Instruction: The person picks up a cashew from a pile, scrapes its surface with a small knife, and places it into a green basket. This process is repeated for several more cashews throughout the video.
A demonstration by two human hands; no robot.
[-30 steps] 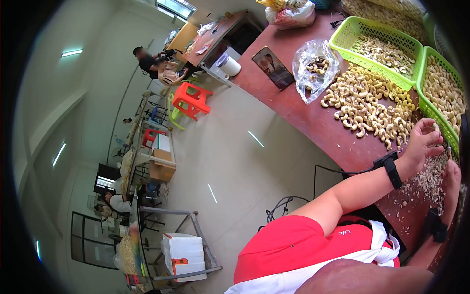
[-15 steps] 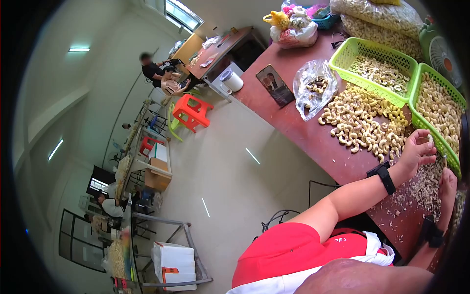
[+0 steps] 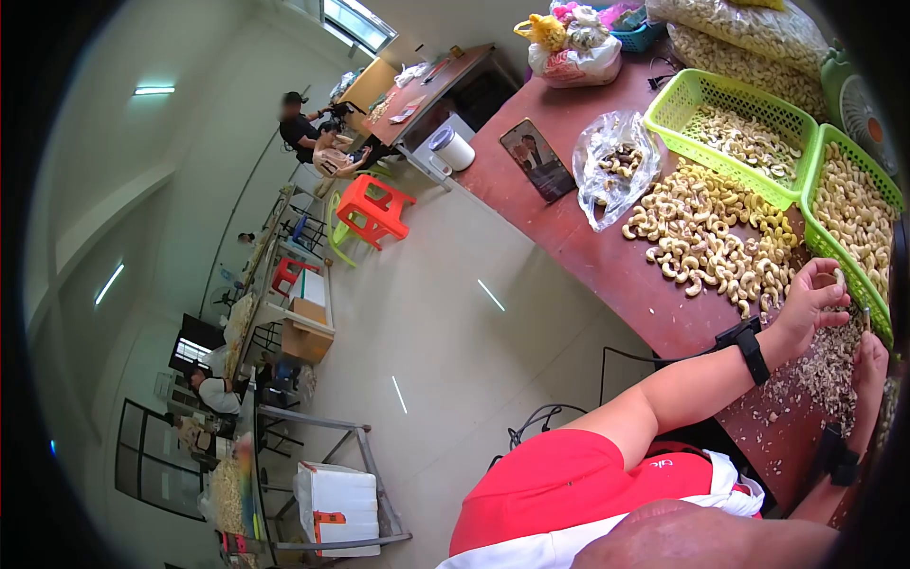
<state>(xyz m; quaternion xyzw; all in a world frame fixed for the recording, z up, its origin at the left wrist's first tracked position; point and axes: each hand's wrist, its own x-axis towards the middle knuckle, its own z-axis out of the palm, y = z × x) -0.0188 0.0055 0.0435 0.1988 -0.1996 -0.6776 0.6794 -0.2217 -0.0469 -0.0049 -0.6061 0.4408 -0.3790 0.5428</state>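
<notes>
My left hand (image 3: 813,305) pinches a single cashew (image 3: 839,277) between its fingertips, beside the near wall of a green basket of cashews (image 3: 853,204). Just below it, my right hand (image 3: 869,365) is closed around a small knife-like tool (image 3: 865,319); only its thin tip shows, close to the left fingers. Under both hands lies a heap of skin scraps (image 3: 827,375) on the red-brown table (image 3: 531,204). A loose pile of whole cashews (image 3: 711,232) spreads to the left of my left hand.
Another green basket (image 3: 725,90) holds pale nut pieces. Near it are an open plastic bag (image 3: 616,171) with darker nuts, a phone (image 3: 537,161), a white mug (image 3: 451,150), a fan (image 3: 863,123) and stacked bags of nuts (image 3: 749,71). People sit and stand farther off.
The view has shifted slightly. Both hands stay by the basket, the left on the cashew and the right on the tool, with small finger movements only.
</notes>
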